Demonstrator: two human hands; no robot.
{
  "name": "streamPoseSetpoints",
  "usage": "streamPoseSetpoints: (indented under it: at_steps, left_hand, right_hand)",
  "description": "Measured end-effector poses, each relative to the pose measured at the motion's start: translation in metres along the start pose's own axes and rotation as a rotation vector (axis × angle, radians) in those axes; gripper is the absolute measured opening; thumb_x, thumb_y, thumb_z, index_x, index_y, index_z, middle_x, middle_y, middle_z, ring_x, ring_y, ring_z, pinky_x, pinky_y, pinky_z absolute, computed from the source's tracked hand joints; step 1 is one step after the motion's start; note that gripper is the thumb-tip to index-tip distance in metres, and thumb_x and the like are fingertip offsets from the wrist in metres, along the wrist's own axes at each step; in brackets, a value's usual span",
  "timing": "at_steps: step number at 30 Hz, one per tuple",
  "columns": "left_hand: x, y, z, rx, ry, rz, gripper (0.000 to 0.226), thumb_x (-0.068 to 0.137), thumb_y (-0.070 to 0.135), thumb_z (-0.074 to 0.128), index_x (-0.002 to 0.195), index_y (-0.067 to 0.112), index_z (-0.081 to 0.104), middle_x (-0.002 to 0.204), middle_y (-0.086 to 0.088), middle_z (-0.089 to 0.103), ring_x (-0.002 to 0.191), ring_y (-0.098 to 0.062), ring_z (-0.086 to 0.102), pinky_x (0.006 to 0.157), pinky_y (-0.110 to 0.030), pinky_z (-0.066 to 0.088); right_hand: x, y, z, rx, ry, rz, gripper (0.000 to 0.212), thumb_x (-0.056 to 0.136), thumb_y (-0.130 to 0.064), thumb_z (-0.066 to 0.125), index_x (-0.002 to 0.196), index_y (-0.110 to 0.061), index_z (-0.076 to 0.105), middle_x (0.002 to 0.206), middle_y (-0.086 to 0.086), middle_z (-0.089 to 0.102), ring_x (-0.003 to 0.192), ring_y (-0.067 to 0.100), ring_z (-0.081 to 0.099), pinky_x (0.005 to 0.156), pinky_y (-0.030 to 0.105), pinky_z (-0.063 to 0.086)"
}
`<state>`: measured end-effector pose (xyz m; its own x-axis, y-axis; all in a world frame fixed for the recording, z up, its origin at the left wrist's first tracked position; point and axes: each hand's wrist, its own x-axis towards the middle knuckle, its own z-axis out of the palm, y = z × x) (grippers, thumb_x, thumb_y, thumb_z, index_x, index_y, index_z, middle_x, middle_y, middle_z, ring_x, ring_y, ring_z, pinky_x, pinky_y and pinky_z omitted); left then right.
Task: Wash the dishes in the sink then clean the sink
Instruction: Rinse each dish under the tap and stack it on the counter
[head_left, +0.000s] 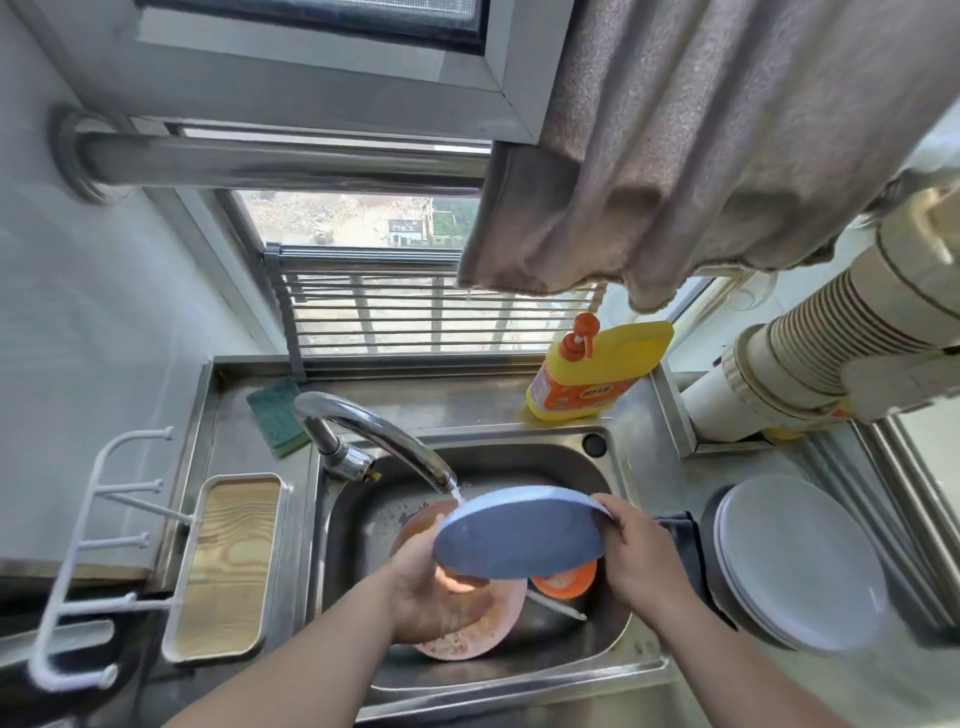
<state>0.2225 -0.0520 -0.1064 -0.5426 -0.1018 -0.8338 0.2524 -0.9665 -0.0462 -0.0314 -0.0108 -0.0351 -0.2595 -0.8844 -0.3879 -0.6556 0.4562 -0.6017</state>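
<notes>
1. Holding a blue plate (519, 540) tilted over the sink (613, 467), underside facing the camera, upper rim sitting just under the tap (395, 441) outlet with water (459, 496) running onto it.
2. Right hand (631, 553) is gripping the plate's right rim, fingers curled over the edge. It is carrying the plate.
3. Left hand (436, 592) is sitting below the plate's lower left edge, palm up, fingers loosely spread; it looks to be cupping or rubbing the face side, but contact is hidden behind the plate, so grip cannot be told.
4. Key relation: the plate's long axis is running left to right between both hands, stream hitting the upper left rim. Rinsing the rest likely needs the right hand rotating the plate under the stream.
5. Remaining in the basin: a pink plate (467, 639) with residue under the left hand, an orange bowl (566, 582) beside it. Washed white plates (800, 566) are stacked on the bench at right, well apart.
6. Sponge (275, 415) and soap bottle (597, 369) are sitting behind the sink, neither in hand.
7. Hidden: the blue plate's face side, the drain, whatever the thin utensil near the bowl is.
</notes>
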Motion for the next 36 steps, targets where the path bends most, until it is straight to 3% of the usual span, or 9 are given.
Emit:
streamPoseSetpoints:
  at_steps: [5,9,12,17,21,24,27,32,36]
  left_hand:
    - [0.01,-0.004,-0.006,-0.009,0.177,0.196,0.063,0.092,0.08,0.051,0.128,0.032,0.073,0.134,-0.004,0.069,0.118,-0.034,0.067,0.079,-0.045,0.064]
    - [0.0,-0.003,-0.014,0.24,0.199,0.28,0.031,0.105,0.035,0.062,0.132,0.022,0.068,0.123,-0.007,0.077,0.113,-0.034,0.073,0.096,-0.051,0.06]
    - [-0.006,0.0,-0.029,0.372,0.245,0.314,0.044,0.097,-0.007,0.051,0.132,0.016,0.067,0.116,-0.018,0.077,0.103,-0.039,0.075,0.085,-0.049,0.064]
    - [-0.026,0.009,-0.041,0.3,0.344,0.314,0.053,0.092,0.002,0.045,0.133,0.029,0.066,0.123,-0.016,0.064,0.092,-0.034,0.068,0.061,-0.036,0.059]
    - [-0.031,0.011,-0.056,0.139,0.385,0.291,0.048,0.094,0.008,0.049,0.133,0.031,0.064,0.123,-0.016,0.063,0.085,-0.03,0.065,0.055,-0.032,0.059]
    - [-0.03,0.004,-0.065,0.108,0.381,0.154,0.03,0.099,0.006,0.046,0.124,0.002,0.062,0.087,-0.02,0.064,0.057,-0.027,0.067,0.042,-0.029,0.057]
    - [-0.026,-0.007,-0.063,0.115,0.271,0.019,0.027,0.101,0.003,0.043,0.117,-0.01,0.061,0.082,-0.024,0.063,0.05,-0.032,0.07,0.043,-0.035,0.06]
    - [-0.01,-0.02,-0.04,0.135,0.25,0.014,0.027,0.103,-0.002,0.044,0.12,-0.011,0.063,0.091,-0.027,0.071,0.061,-0.032,0.074,0.045,-0.035,0.061]
    - [0.001,-0.026,-0.025,0.51,0.298,-0.092,0.03,0.103,-0.002,0.042,0.12,0.0,0.067,0.092,-0.019,0.074,0.051,-0.021,0.072,0.039,-0.027,0.055]
  right_hand:
    - [-0.012,-0.001,0.009,0.107,-0.05,0.203,0.023,0.108,-0.039,0.044,0.103,-0.034,0.067,0.094,-0.011,0.072,0.09,0.013,0.066,0.071,0.035,0.049]
    - [-0.015,0.005,0.029,0.26,-0.128,0.375,0.029,0.108,-0.031,0.044,0.095,-0.018,0.066,0.08,0.002,0.068,0.063,0.02,0.058,0.051,0.027,0.042]
    - [-0.019,0.007,0.048,0.409,-0.204,0.558,0.028,0.101,-0.017,0.045,0.099,-0.005,0.07,0.066,0.009,0.06,0.053,0.023,0.048,0.051,0.027,0.032]
    - [-0.023,0.003,0.082,0.72,-0.244,0.779,0.022,0.102,-0.016,0.049,0.105,-0.01,0.07,0.079,0.012,0.065,0.074,0.028,0.053,0.068,0.034,0.043]
    - [-0.023,-0.009,0.095,0.925,-0.205,0.903,0.018,0.104,-0.024,0.052,0.106,-0.013,0.065,0.071,0.006,0.064,0.058,0.02,0.051,0.05,0.024,0.042]
    - [-0.019,-0.018,0.093,1.019,-0.219,0.934,0.035,0.1,-0.045,0.058,0.106,-0.011,0.065,0.064,0.009,0.061,0.045,0.016,0.049,0.041,0.021,0.041]
    - [-0.016,-0.023,0.087,1.045,-0.217,0.94,0.045,0.094,-0.054,0.061,0.104,-0.01,0.063,0.069,0.011,0.06,0.051,0.017,0.053,0.049,0.024,0.045]
    - [-0.016,-0.011,0.065,1.069,-0.096,0.746,0.044,0.093,-0.049,0.063,0.114,-0.011,0.062,0.097,0.014,0.068,0.087,0.028,0.067,0.077,0.039,0.052]
    - [-0.03,0.003,0.046,0.979,-0.073,0.723,0.037,0.096,-0.048,0.06,0.116,-0.017,0.062,0.095,0.01,0.069,0.08,0.027,0.066,0.064,0.031,0.05]
